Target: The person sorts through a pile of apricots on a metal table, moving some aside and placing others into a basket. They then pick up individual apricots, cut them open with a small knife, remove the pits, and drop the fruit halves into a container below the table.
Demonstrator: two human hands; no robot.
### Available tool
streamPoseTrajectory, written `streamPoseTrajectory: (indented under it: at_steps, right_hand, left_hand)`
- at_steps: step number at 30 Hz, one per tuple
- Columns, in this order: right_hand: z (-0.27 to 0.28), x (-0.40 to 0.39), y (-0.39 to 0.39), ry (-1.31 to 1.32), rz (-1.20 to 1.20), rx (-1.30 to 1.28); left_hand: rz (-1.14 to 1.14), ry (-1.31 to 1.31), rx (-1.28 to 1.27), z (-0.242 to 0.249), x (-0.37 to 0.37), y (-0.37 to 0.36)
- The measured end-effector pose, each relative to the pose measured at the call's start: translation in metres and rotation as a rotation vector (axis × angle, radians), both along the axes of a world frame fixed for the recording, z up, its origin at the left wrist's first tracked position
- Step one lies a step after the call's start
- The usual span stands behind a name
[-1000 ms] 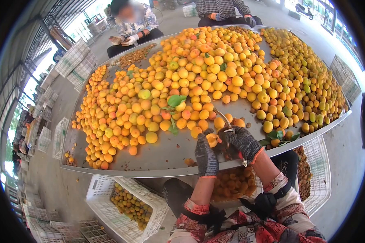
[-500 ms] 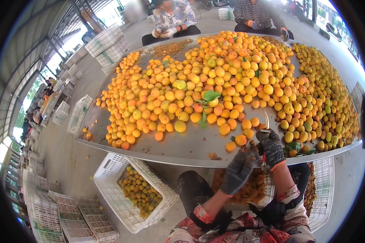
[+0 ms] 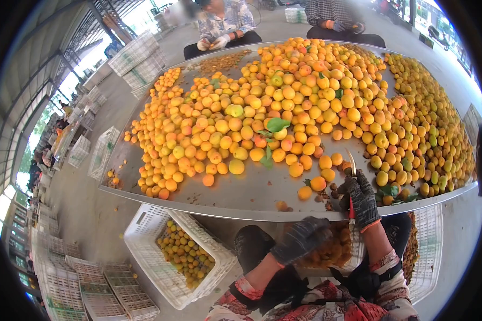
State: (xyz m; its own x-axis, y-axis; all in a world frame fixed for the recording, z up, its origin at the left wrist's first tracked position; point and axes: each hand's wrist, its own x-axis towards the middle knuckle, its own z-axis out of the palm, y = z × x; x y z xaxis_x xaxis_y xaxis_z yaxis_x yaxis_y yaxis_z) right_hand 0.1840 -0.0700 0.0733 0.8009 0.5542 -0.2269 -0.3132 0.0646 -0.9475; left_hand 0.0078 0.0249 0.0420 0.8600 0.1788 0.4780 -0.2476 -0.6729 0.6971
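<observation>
My right hand (image 3: pixel 360 200), in a dark grey knit glove, is closed round a knife (image 3: pixel 351 209) with a red handle and a thin curved blade that points up over the table's near edge. Below that edge, my left hand (image 3: pixel 301 241), gloved alike, is smeared by motion beside a crate of orange-brown pieces (image 3: pixel 334 249). Apricots (image 3: pixel 318 183) lie just beyond my right hand, with small brown pits (image 3: pixel 327 199) close to its fingers. The large heap of apricots (image 3: pixel 219 128) covers much of the metal table (image 3: pixel 241 200).
Left of my knees, a white crate (image 3: pixel 144 230) holds greenish-yellow apricots. More crates (image 3: pixel 99 289) stand at lower left, and another (image 3: pixel 428 251) sits at my right. Across the table sit two people (image 3: pixel 227 24) with gloved hands. The table's raised metal rim (image 3: pixel 241 215) runs before me.
My left hand has moved left and down, away from my right hand. The right hand keeps hold of the knife near the same spot, and more of its red handle shows.
</observation>
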Motion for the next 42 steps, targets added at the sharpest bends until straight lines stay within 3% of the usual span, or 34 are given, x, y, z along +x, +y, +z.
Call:
streamPoseTrajectory:
  at_steps: [1,3,4,6,7,9,11,13,15,19,21,22,24,27,33,39,42]
  right_hand:
    - [-0.001,0.003,-0.004,-0.038,0.022,-0.005]
    - [-0.005,0.007,-0.009,-0.074,0.034,-0.015]
    - [-0.011,0.009,-0.01,-0.107,-0.007,-0.019]
    - [-0.025,0.015,-0.01,-0.141,-0.058,-0.028]
    - [-0.032,0.017,-0.009,-0.02,-0.088,0.059]
    - [-0.035,0.02,-0.011,0.1,-0.127,0.149]
    - [-0.029,0.017,-0.011,0.307,-0.119,0.23]
    - [-0.042,0.017,-0.018,0.219,-0.089,0.262]
    - [-0.039,0.013,-0.018,-0.185,0.012,-0.013]
    - [-0.03,0.009,-0.019,0.026,0.002,0.213]
    - [-0.005,-0.006,-0.018,0.2,0.108,0.289]
    - [0.004,-0.015,-0.017,0.201,0.106,0.293]
    - [0.012,-0.033,-0.015,-0.267,0.208,0.16]
    - [0.01,-0.05,-0.012,-0.448,0.271,0.143]
    - [0.018,-0.059,-0.013,-0.685,0.318,-0.045]
    - [0.024,-0.063,-0.014,-0.749,0.268,-0.056]
    - [0.04,-0.068,-0.015,-0.741,0.266,-0.031]
  left_hand:
    - [-0.011,0.0,-0.005,0.007,0.001,0.009]
    - [0.133,-0.122,0.386,0.022,0.003,0.032]
    - [0.122,-0.124,0.381,0.025,0.006,0.04]
    - [0.357,0.072,0.161,0.025,0.015,0.054]
    - [0.346,0.074,0.158,0.026,0.022,0.057]
    - [0.492,0.49,0.255,0.026,0.034,0.062]
    - [0.43,0.53,0.215,0.015,0.041,0.065]
    - [0.373,0.569,0.177,0.005,0.046,0.068]
    - [0.37,0.551,0.159,0.001,0.047,0.07]
    - [0.455,0.458,0.066,0.014,0.045,0.071]
    - [0.344,0.261,-0.884,0.026,0.04,0.068]
    - [0.342,0.262,-0.88,0.037,0.037,0.061]
    - [0.251,0.085,-1.221,0.058,0.033,0.047]
    - [0.081,-0.122,-1.388,0.045,0.033,0.036]
    - [-0.016,-0.278,-1.536,0.033,0.036,0.022]
    - [0.079,-0.266,-1.399,0.032,0.035,0.018]
    - [0.07,-0.25,-1.456,0.033,0.033,0.016]
